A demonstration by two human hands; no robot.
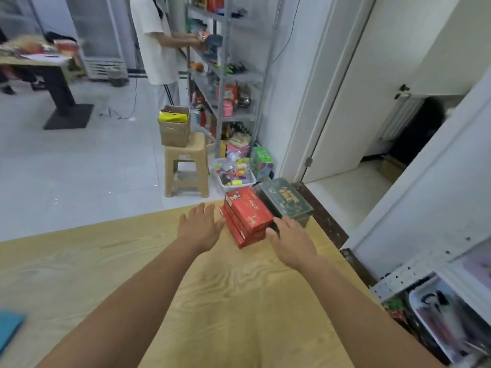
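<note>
On table (239, 288), red box stack (248, 213) between two spread hands: left hand (199, 229) at its 9 o'clock, right hand (292, 243) touching at 4 o'clock.

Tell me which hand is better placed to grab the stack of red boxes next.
Probably the right hand: its fingertips are at the near right corner of the stack of red boxes, beside the green box. The left hand lies open alongside, only its thumb close.

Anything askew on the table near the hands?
Yes: the stack of flat red cardboard boxes at the far right corner of the light wooden table is stepped, with the lower boxes jutting left of the top one.
</note>
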